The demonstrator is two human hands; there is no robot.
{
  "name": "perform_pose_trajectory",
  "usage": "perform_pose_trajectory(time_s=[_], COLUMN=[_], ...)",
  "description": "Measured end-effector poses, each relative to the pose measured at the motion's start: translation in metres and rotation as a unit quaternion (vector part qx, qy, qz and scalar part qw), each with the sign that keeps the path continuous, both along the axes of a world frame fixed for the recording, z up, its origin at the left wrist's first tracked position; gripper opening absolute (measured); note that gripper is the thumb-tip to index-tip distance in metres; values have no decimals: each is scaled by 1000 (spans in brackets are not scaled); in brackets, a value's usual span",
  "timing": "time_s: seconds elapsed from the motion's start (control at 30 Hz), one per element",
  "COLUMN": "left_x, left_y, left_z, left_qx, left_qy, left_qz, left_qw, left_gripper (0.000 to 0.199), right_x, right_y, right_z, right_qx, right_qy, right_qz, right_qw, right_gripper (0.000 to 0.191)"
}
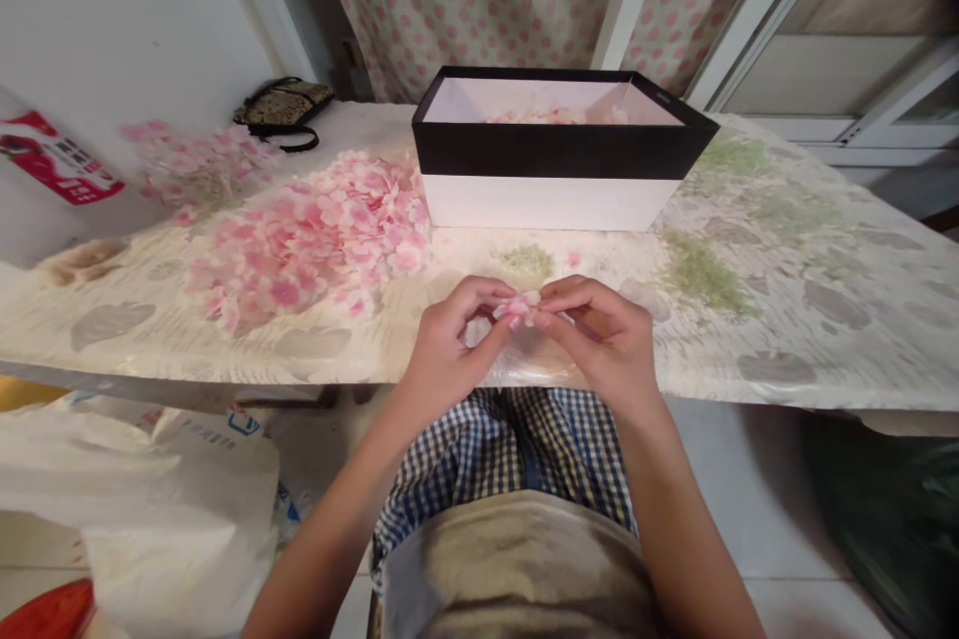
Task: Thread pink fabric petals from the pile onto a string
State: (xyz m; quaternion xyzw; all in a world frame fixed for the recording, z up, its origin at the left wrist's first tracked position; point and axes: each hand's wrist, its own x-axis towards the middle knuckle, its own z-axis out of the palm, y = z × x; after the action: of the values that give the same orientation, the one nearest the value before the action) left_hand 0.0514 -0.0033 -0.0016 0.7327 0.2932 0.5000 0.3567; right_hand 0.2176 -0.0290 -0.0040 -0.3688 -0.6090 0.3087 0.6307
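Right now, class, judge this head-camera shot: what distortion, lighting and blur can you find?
In the head view, the wide lens bends the table edge and tilts the white frame; light is soft, with faint glare on the table's cover; the far-left petals look smeared, while the left hand, right hand and the petal they pinch stay sharp.

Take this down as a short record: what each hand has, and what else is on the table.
Left hand: pinching a small bunch of pink petals
Right hand: pinching the same bunch from the other side
Table: covered by a leaf-print plastic cloth
Box: black-and-white open box, holding more petals
Beside box: large pile of loose pink petals, green sprigs
Far corner: dark patterned pouch
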Motion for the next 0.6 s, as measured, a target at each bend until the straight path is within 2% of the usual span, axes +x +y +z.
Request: perform_pose_trajectory(time_s=[0.13,0.3,0.6], left_x=[0,0,1], left_y=[0,-1,-1], left_z=[-2,-2,-2], left_qx=[-23,-25,-22], left_qy=[-10,-11,-4], left_qz=[-12,-22,-15], left_qw=[1000,999,1000], left_gripper=[32,30,31], right_x=[2,1,1], right_y=[0,-2,-2], right_z=[4,6,2], right_qx=[3,-24,-72], right_qy=[26,35,14], right_qz=[24,49,30], right_qw=[999,998,997], right_gripper=[10,10,7])
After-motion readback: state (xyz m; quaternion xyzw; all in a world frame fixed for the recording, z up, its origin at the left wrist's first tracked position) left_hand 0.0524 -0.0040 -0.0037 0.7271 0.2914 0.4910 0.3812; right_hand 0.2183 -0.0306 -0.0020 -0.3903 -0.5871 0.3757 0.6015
